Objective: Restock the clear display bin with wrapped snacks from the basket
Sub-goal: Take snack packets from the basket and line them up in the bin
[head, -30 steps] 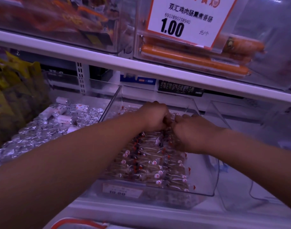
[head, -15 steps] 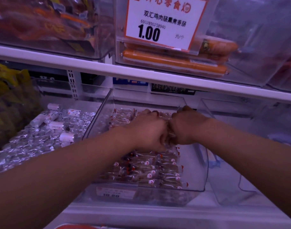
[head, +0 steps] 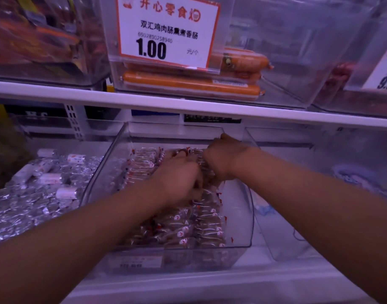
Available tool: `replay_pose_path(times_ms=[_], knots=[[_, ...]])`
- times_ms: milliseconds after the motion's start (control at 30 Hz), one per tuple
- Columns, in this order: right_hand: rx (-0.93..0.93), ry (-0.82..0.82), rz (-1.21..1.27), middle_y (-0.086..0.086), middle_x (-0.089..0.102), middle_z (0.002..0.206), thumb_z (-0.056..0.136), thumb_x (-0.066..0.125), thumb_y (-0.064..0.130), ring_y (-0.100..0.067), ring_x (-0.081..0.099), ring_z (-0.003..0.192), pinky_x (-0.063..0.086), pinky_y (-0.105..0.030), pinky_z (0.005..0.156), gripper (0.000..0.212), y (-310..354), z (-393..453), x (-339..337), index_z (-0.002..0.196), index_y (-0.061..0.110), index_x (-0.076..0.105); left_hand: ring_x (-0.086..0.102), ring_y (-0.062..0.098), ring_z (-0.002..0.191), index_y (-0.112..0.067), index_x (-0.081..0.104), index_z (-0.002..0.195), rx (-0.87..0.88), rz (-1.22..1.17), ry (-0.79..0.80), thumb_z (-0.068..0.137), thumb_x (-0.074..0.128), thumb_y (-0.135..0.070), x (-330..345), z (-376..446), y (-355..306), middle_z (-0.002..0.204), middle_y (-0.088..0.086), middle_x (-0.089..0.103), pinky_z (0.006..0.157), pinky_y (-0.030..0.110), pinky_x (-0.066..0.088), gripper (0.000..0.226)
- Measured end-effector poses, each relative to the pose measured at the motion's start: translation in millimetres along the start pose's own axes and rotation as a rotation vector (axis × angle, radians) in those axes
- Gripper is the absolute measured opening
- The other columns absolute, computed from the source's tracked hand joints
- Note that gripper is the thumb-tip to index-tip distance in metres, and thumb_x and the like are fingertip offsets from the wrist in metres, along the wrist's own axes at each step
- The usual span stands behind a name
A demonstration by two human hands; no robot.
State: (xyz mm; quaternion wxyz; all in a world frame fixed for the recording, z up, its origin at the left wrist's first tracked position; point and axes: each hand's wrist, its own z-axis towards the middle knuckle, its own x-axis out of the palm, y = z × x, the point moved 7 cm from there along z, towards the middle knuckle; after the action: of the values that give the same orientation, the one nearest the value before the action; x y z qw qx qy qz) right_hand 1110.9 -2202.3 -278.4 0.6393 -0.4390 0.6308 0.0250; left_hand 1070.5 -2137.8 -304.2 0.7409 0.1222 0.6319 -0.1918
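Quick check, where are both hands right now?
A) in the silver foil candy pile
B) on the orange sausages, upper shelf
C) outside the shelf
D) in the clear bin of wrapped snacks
D: the left hand and right hand sit among the wrapped snacks inside the clear bin.

A white lower shelf [head: 210, 286] carries a clear display bin [head: 250, 216] of wrapped snacks [head: 201, 227], a bin of silver foil-wrapped sweets [head: 34, 198] just left, and an empty-looking clear bin [head: 282, 238] right.
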Motion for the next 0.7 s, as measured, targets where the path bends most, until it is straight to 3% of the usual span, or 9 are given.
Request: replay_pose_path(times_ms=[100,233,367,400,467,567,700], knots=[[0.001,0.046,-0.008,-0.007,0.067,0.111,0.077,0.074,0.053,-0.028,0.057,0.110,0.035,-0.038,0.101,0.043,-0.3,-1.1,-0.9,0.088,0.029,0.040,0.052,0.020,0.101,-0.040,0.076,0.099,0.084,-0.111,0.057,0.083,0.068,-0.049,0.1,2.0,3.8,0.097,-0.006,0.051,0.091,0.035,0.039,0.020],[-0.029,0.057,-0.043,-0.006,0.066,0.111,0.089,0.067,0.034,-0.027,0.058,0.108,0.035,-0.038,0.101,0.026,2.4,-3.7,-4.1,0.108,0.023,0.054,0.057,0.022,0.102,-0.036,0.076,0.095,0.046,-0.099,0.019,0.082,0.068,-0.052,4.4,6.1,7.2,0.106,-0.003,0.056,0.089,0.037,0.047,0.022],[-0.029,0.083,-0.004,-0.004,0.064,0.100,0.088,0.067,0.034,-0.026,0.060,0.102,0.039,-0.033,0.084,0.027,0.0,-16.5,-10.3,0.081,0.024,0.043,0.058,0.024,0.095,-0.027,0.074,0.090,0.055,-0.046,-0.083,0.077,0.069,-0.049,5.5,3.4,6.7,0.103,0.000,0.055,0.087,0.038,0.046,0.026],[-0.024,0.054,0.011,-0.004,0.064,0.101,0.089,0.063,0.034,-0.026,0.060,0.103,0.040,-0.034,0.087,0.024,-3.8,-20.4,-13.3,0.079,0.023,0.044,0.057,0.025,0.095,-0.024,0.071,0.093,0.064,-0.003,-0.122,0.076,0.068,-0.050,4.6,3.4,6.3,0.103,0.001,0.055,0.087,0.038,0.045,0.031],[-0.002,-0.017,0.074,-0.005,0.065,0.109,0.091,0.053,0.032,-0.027,0.058,0.110,0.038,-0.040,0.100,0.012,-13.4,-29.1,-16.1,0.095,0.022,0.058,0.057,0.026,0.098,-0.019,0.062,0.107,0.100,0.078,-0.187,0.076,0.066,-0.050,0.8,5.2,3.3,0.112,0.003,0.056,0.089,0.038,0.042,0.044],[0.065,-0.039,0.286,-0.007,0.061,0.127,0.092,0.048,0.036,-0.026,0.051,0.125,0.033,-0.041,0.111,0.037,-24.4,-49.2,-7.3,0.125,0.025,0.061,0.056,0.027,0.111,-0.019,0.052,0.132,0.249,0.169,-0.141,0.086,0.056,-0.047,2.2,9.9,-9.7,0.133,0.005,0.055,0.101,0.039,0.037,0.054],[0.146,-0.302,0.625,-0.008,0.064,0.130,0.090,0.058,0.026,-0.023,0.053,0.126,0.037,-0.033,0.108,0.037,-27.6,-75.5,-4.9,0.126,0.018,0.065,0.028,0.028,0.146,-0.012,0.020,0.156,0.261,0.280,0.089,0.104,0.021,-0.045,26.2,10.8,-14.7,0.164,0.011,0.018,0.121,0.042,0.018,0.061]])
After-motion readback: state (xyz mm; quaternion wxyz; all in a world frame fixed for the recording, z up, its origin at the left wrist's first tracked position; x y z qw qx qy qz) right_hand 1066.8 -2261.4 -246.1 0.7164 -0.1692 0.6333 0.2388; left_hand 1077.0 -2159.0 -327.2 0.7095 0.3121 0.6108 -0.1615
